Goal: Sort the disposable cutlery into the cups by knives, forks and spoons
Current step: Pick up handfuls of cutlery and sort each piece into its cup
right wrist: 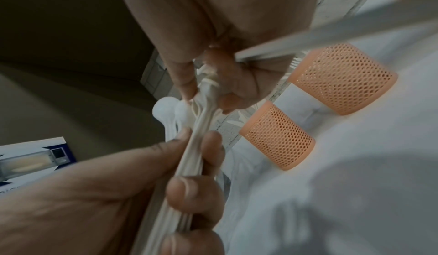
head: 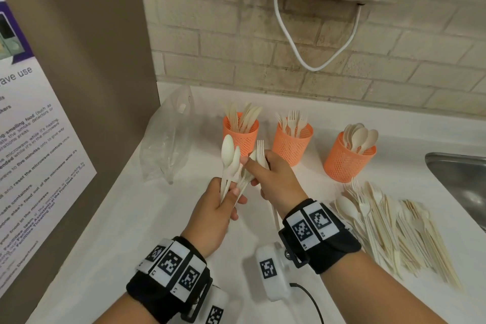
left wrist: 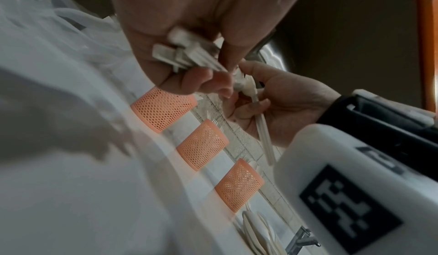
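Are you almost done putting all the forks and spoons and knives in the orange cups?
Not yet, maybe partway. The knife cup, fork cup and spoon cup each already hold some pieces. The left hand grips a bunch of spoons, and the right hand holds a fork while reaching into that bunch. A big unsorted pile waits on the counter.

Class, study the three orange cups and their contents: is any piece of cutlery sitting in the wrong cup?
None that shows. The left cup holds knives, the middle cup forks, the right cup spoons. Unsorted cutlery lies loose on the counter.
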A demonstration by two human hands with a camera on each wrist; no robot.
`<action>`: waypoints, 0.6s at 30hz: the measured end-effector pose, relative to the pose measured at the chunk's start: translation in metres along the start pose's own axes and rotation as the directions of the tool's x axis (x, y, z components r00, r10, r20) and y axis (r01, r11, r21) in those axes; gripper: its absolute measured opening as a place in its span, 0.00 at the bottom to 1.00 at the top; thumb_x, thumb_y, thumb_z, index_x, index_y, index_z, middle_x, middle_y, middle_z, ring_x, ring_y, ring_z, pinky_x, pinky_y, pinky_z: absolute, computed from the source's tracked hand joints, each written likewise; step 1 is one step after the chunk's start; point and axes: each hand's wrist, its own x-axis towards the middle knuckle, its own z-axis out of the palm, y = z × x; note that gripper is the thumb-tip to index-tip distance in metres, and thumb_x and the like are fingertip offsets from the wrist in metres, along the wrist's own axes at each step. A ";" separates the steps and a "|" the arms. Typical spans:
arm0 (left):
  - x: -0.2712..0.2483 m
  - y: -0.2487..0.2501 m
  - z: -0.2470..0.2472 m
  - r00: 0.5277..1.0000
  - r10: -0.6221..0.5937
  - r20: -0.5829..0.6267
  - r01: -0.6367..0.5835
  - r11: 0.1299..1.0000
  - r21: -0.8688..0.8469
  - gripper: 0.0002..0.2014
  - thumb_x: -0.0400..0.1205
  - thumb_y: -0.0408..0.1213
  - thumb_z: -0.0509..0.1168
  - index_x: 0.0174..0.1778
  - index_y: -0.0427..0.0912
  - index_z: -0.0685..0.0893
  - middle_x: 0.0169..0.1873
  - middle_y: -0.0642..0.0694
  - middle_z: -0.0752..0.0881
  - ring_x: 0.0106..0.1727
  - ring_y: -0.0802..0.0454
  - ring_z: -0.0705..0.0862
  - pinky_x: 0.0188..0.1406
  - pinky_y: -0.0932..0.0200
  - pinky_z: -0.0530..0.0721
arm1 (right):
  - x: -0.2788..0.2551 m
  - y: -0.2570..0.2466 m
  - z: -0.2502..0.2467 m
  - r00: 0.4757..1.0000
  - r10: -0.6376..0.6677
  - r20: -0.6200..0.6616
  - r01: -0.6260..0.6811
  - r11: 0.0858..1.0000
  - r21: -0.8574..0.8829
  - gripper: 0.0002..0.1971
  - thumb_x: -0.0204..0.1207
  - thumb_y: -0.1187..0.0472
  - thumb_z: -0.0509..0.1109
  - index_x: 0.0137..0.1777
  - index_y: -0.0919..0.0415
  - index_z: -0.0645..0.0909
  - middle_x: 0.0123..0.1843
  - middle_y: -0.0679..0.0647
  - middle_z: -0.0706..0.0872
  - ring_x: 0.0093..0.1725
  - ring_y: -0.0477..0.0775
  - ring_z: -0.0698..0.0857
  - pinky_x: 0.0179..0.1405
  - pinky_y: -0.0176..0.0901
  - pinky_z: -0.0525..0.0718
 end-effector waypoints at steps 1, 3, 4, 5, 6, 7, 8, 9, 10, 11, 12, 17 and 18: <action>0.001 -0.001 0.000 1.000 0.001 0.002 -0.001 1.000 0.003 0.04 0.86 0.42 0.56 0.51 0.49 0.75 0.41 0.54 0.86 0.29 0.61 0.77 0.31 0.60 0.75 | 0.000 0.000 0.000 1.000 -0.008 -0.003 0.008 1.000 -0.006 0.09 0.79 0.55 0.69 0.48 0.62 0.80 0.34 0.49 0.82 0.33 0.45 0.79 0.24 0.27 0.71; 0.002 -0.003 -0.001 1.000 -0.004 -0.003 0.004 1.000 0.009 0.03 0.86 0.41 0.57 0.50 0.49 0.75 0.41 0.54 0.86 0.30 0.60 0.77 0.31 0.61 0.75 | 0.000 0.001 0.001 1.000 0.001 -0.009 -0.001 1.000 -0.029 0.09 0.80 0.58 0.67 0.51 0.64 0.81 0.35 0.51 0.82 0.34 0.46 0.79 0.23 0.27 0.71; 0.002 -0.003 -0.001 1.000 -0.009 -0.007 0.009 1.000 0.009 0.02 0.86 0.41 0.57 0.50 0.49 0.75 0.41 0.54 0.86 0.30 0.60 0.78 0.31 0.61 0.75 | 0.001 0.001 0.001 1.000 0.012 -0.016 -0.012 0.999 -0.038 0.09 0.80 0.60 0.65 0.52 0.65 0.81 0.36 0.52 0.82 0.35 0.46 0.79 0.24 0.28 0.71; 0.002 -0.004 -0.002 1.000 -0.014 -0.010 0.014 1.000 0.005 0.02 0.86 0.41 0.57 0.51 0.49 0.75 0.41 0.55 0.86 0.30 0.60 0.78 0.31 0.62 0.75 | 0.001 0.000 0.001 1.000 0.021 -0.021 -0.022 0.999 -0.039 0.09 0.79 0.61 0.64 0.53 0.66 0.81 0.37 0.53 0.82 0.35 0.47 0.79 0.26 0.30 0.71; 0.002 -0.004 -0.002 1.000 -0.018 -0.010 0.018 1.000 -0.002 0.03 0.86 0.41 0.57 0.52 0.51 0.76 0.41 0.55 0.87 0.31 0.60 0.78 0.31 0.62 0.75 | 0.000 0.000 0.001 0.999 0.027 -0.019 -0.028 0.999 -0.033 0.09 0.79 0.62 0.63 0.52 0.65 0.82 0.37 0.53 0.83 0.35 0.47 0.80 0.27 0.32 0.71; 0.002 -0.004 -0.002 1.000 -0.019 -0.007 0.019 1.000 -0.008 0.04 0.86 0.41 0.57 0.52 0.52 0.77 0.41 0.55 0.87 0.31 0.60 0.78 0.31 0.62 0.75 | 0.000 -0.001 0.000 1.000 0.030 -0.011 -0.030 0.999 -0.021 0.09 0.79 0.63 0.62 0.51 0.63 0.82 0.37 0.53 0.83 0.35 0.47 0.80 0.27 0.33 0.71; 0.002 -0.003 -0.002 1.000 -0.020 -0.002 0.019 1.000 -0.011 0.05 0.86 0.41 0.57 0.53 0.53 0.77 0.41 0.56 0.88 0.31 0.60 0.78 0.30 0.62 0.75 | -0.001 -0.002 0.000 0.999 0.035 -0.002 -0.035 0.999 0.001 0.08 0.80 0.63 0.61 0.48 0.60 0.82 0.37 0.52 0.83 0.35 0.47 0.80 0.27 0.33 0.70; 0.001 -0.003 -0.002 1.000 -0.020 0.004 0.020 1.000 -0.011 0.06 0.86 0.42 0.57 0.54 0.54 0.78 0.40 0.56 0.88 0.31 0.61 0.78 0.30 0.63 0.76 | -0.002 -0.003 -0.001 0.999 0.049 0.004 -0.049 0.998 0.027 0.09 0.81 0.63 0.60 0.46 0.56 0.82 0.36 0.50 0.83 0.34 0.46 0.80 0.27 0.33 0.70; 0.000 -0.002 -0.002 1.000 -0.019 0.010 0.019 1.000 -0.007 0.07 0.86 0.42 0.56 0.54 0.54 0.78 0.40 0.56 0.88 0.30 0.62 0.78 0.30 0.64 0.76 | -0.003 -0.004 -0.002 0.998 0.070 0.006 -0.070 0.996 0.053 0.10 0.81 0.62 0.59 0.45 0.53 0.82 0.36 0.49 0.83 0.35 0.47 0.80 0.26 0.34 0.70; 0.000 -0.002 -0.002 1.000 -0.017 0.013 0.017 1.000 -0.003 0.07 0.86 0.43 0.55 0.55 0.54 0.79 0.40 0.57 0.89 0.30 0.63 0.79 0.30 0.64 0.77 | -0.003 -0.005 -0.002 0.996 0.087 0.005 -0.087 0.994 0.072 0.10 0.82 0.61 0.59 0.46 0.53 0.81 0.37 0.49 0.84 0.35 0.47 0.80 0.26 0.36 0.70; 0.000 -0.002 -0.002 1.000 -0.015 0.015 0.015 1.000 -0.001 0.08 0.87 0.44 0.55 0.55 0.53 0.79 0.41 0.57 0.89 0.31 0.63 0.80 0.31 0.63 0.78 | -0.003 -0.004 -0.003 0.995 0.097 0.004 -0.097 0.992 0.081 0.10 0.82 0.60 0.58 0.47 0.53 0.81 0.39 0.50 0.85 0.35 0.48 0.80 0.25 0.37 0.69; 0.000 -0.001 -0.003 1.000 0.005 0.005 -0.005 1.000 0.014 0.11 0.87 0.47 0.52 0.58 0.56 0.78 0.40 0.55 0.90 0.33 0.60 0.83 0.36 0.58 0.83 | -0.004 -0.003 -0.004 0.999 0.041 -0.001 -0.041 0.995 0.092 0.11 0.81 0.67 0.54 0.46 0.60 0.78 0.43 0.56 0.85 0.34 0.45 0.78 0.22 0.25 0.71; 0.000 -0.001 -0.003 1.000 0.009 0.002 -0.009 1.000 0.021 0.10 0.87 0.47 0.52 0.57 0.56 0.78 0.40 0.55 0.90 0.33 0.61 0.83 0.35 0.60 0.82 | -0.004 -0.002 -0.003 0.999 0.036 0.000 -0.036 0.995 0.095 0.10 0.82 0.67 0.54 0.47 0.61 0.78 0.42 0.55 0.85 0.34 0.46 0.78 0.22 0.25 0.71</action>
